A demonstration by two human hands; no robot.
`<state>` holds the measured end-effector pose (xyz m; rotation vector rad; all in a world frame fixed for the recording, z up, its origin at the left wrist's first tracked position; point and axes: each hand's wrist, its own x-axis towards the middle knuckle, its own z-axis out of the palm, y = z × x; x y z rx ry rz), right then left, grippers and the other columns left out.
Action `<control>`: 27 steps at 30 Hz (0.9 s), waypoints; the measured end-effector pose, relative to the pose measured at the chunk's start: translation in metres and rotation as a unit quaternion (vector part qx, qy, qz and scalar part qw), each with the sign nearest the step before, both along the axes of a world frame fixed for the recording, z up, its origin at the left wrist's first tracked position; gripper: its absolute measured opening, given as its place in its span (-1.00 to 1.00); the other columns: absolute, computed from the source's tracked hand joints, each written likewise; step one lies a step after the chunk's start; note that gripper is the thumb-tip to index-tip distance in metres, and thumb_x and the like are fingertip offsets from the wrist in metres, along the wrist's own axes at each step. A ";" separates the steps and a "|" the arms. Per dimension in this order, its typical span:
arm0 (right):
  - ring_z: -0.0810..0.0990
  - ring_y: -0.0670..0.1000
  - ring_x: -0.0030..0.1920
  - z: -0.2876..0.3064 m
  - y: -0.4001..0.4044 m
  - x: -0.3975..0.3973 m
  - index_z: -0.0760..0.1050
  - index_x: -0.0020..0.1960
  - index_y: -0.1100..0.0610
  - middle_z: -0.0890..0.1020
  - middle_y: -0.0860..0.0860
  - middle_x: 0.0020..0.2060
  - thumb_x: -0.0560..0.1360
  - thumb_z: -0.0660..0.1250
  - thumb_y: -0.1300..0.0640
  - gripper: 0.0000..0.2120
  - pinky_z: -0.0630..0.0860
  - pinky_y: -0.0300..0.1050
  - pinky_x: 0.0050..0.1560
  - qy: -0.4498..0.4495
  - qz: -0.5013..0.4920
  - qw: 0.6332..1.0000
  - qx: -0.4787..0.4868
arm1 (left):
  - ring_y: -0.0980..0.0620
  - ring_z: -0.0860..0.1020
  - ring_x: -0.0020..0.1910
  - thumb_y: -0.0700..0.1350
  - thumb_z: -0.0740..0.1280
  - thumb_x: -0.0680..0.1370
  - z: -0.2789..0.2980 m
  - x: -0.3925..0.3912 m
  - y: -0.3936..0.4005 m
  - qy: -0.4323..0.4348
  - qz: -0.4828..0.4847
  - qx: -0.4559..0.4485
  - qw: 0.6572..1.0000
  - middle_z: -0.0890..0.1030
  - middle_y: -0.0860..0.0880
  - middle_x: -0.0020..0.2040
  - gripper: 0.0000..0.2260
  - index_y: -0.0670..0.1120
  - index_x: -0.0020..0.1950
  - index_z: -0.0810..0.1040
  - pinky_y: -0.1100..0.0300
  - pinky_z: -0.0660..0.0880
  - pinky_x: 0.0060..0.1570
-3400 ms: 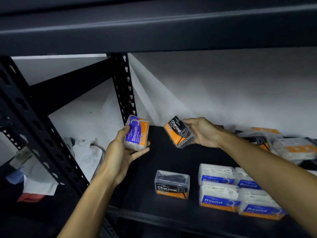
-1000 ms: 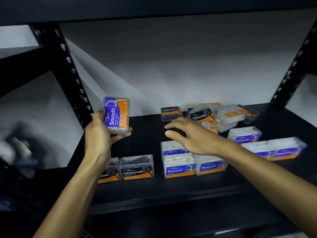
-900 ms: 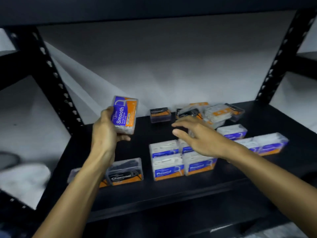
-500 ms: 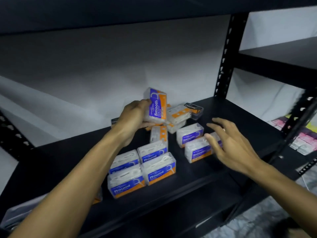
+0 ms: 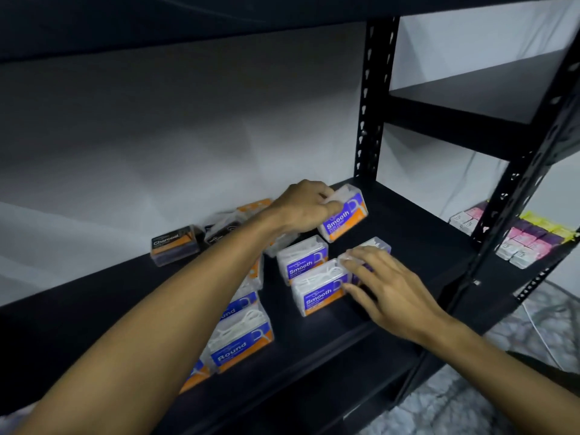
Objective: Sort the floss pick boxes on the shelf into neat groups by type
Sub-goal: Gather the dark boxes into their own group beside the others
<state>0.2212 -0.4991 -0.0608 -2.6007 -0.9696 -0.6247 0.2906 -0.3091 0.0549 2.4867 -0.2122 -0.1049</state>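
Left hand (image 5: 306, 205) grips a Smooth box (image 5: 343, 215) behind the front Smooth box (image 5: 320, 291), right hand (image 5: 387, 285) flat there; careless placement may topple neighbours.

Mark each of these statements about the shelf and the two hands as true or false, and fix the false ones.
1. The left hand grips a box labelled Smooth. True.
2. That box is held high above the shelf. False: it is down at the shelf, behind the other Smooth boxes.
3. The right hand holds a Charcoal box. False: its fingers touch a Smooth box; the Charcoal box lies far left.
4. A Round box sits near the front edge. True.
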 end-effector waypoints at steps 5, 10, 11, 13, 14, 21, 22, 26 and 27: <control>0.50 0.12 0.25 -0.002 -0.004 0.002 0.47 0.31 0.11 0.53 0.11 0.22 0.58 0.18 -0.05 -0.62 0.52 -0.01 0.18 -0.050 0.007 0.998 -0.034 | 0.11 0.62 -0.03 0.07 0.40 0.52 -0.019 0.019 -0.017 0.038 -0.031 0.029 0.998 0.68 0.00 0.08 -0.74 -0.01 0.16 0.59 0.23 0.52 -0.04; 0.54 0.14 0.20 -0.005 -0.004 0.006 0.52 0.26 0.11 0.57 0.12 0.17 0.58 0.21 -0.01 -0.66 0.54 -0.01 0.12 -0.096 0.006 0.995 -0.024 | 0.07 0.64 -0.03 0.05 0.45 0.48 -0.029 0.024 -0.019 0.074 -0.053 0.055 0.994 0.69 0.01 0.02 -0.71 -0.04 0.14 0.64 0.04 0.55 0.12; 0.55 0.14 0.19 -0.006 -0.004 0.007 0.53 0.26 0.11 0.58 0.12 0.16 0.58 0.21 -0.01 -0.67 0.55 0.00 0.11 -0.101 0.007 0.995 -0.025 | 0.06 0.64 -0.03 0.05 0.45 0.48 -0.030 0.024 -0.019 0.082 -0.056 0.057 0.993 0.69 0.01 0.03 -0.71 -0.03 0.15 0.64 0.02 0.55 0.13; 0.55 0.14 0.18 -0.008 -0.004 0.008 0.53 0.26 0.11 0.58 0.12 0.16 0.58 0.22 -0.01 -0.67 0.56 0.01 0.09 -0.107 0.007 0.994 -0.027 | 0.05 0.64 -0.01 0.06 0.43 0.49 -0.031 0.023 -0.019 0.095 -0.061 0.067 0.991 0.67 0.00 0.08 -0.68 -0.03 0.20 0.62 0.01 0.55 0.13; 0.55 0.14 0.18 -0.009 -0.004 0.009 0.53 0.26 0.11 0.58 0.12 0.16 0.58 0.22 -0.01 -0.67 0.56 0.01 0.09 -0.109 0.007 0.994 -0.029 | 0.04 0.63 0.00 0.06 0.43 0.50 -0.031 0.022 -0.019 0.097 -0.064 0.072 0.991 0.66 0.00 0.11 -0.67 -0.03 0.22 0.61 0.03 0.55 0.13; 0.56 0.14 0.17 -0.009 -0.003 0.011 0.53 0.26 0.12 0.58 0.12 0.16 0.55 0.27 0.01 -0.67 0.56 0.00 0.10 -0.122 0.008 0.992 -0.035 | 0.05 0.62 0.01 0.10 0.43 0.49 -0.031 0.023 -0.019 0.104 -0.069 0.091 0.988 0.64 0.01 0.16 -0.65 0.01 0.23 0.60 0.05 0.55 0.12; 0.56 0.14 0.16 -0.009 -0.003 0.010 0.53 0.26 0.12 0.59 0.12 0.15 0.55 0.28 0.01 -0.67 0.56 0.00 0.11 -0.123 0.008 0.992 -0.035 | 0.05 0.62 0.01 0.10 0.43 0.49 -0.031 0.023 -0.019 0.106 -0.070 0.093 0.988 0.64 0.01 0.16 -0.64 0.01 0.24 0.59 0.05 0.55 0.13; 0.56 0.15 0.18 -0.007 -0.003 0.008 0.52 0.26 0.13 0.58 0.13 0.16 0.56 0.25 0.00 -0.66 0.55 0.00 0.12 -0.119 0.006 0.992 -0.039 | 0.05 0.63 -0.01 0.11 0.42 0.49 -0.031 0.023 -0.019 0.110 -0.069 0.093 0.987 0.63 0.01 0.16 -0.63 0.01 0.25 0.58 0.04 0.56 0.12; 0.55 0.15 0.18 -0.007 -0.002 0.008 0.52 0.26 0.13 0.58 0.13 0.16 0.56 0.24 0.00 -0.66 0.55 0.00 0.13 -0.119 0.006 0.992 -0.040 | 0.05 0.63 0.00 0.11 0.42 0.49 -0.031 0.023 -0.019 0.109 -0.069 0.094 0.987 0.64 0.00 0.16 -0.63 0.01 0.25 0.58 0.05 0.55 0.12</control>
